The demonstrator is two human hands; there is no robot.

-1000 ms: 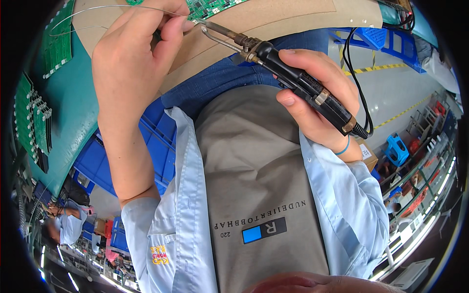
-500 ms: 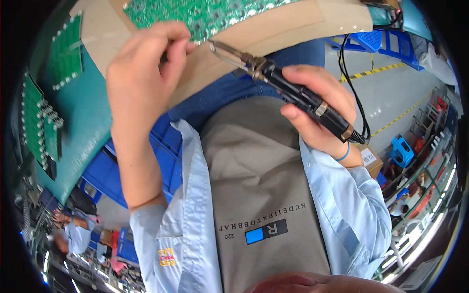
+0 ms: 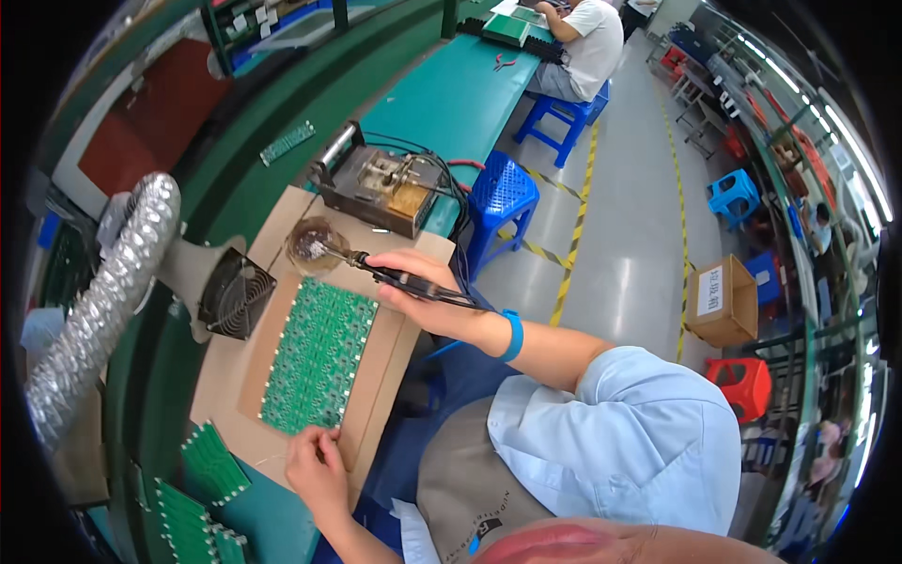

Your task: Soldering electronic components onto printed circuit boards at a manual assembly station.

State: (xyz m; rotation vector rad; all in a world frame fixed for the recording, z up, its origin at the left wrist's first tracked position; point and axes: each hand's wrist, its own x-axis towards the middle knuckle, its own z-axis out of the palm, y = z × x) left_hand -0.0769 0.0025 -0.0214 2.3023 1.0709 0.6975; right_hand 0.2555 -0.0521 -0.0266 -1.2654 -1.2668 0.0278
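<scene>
On brown sheet (image 3: pixel 221 399), green circuit board (image 3: pixel 318 355) lies long-ways, pointing away from us. Our left hand (image 3: pixel 318 467) closer, by near end; can't tell if it holds anything. Our right hand (image 3: pixel 443 318) holds black iron (image 3: pixel 404 279), tip at round dish (image 3: pixel 303 235) past far end.

Soldering iron (image 3: pixel 395 278) part-hidden by right hand (image 3: pixel 440 318), frame centre, tip contact with round dish (image 3: pixel 297 237) too small to resolve, grip of left hand (image 3: pixel 318 470) indeterminate, lower centre, seated co-worker (image 3: pixel 590 45) cropped at top edge, silver duct (image 3: pixel 103 301) clipped at left rim.
</scene>
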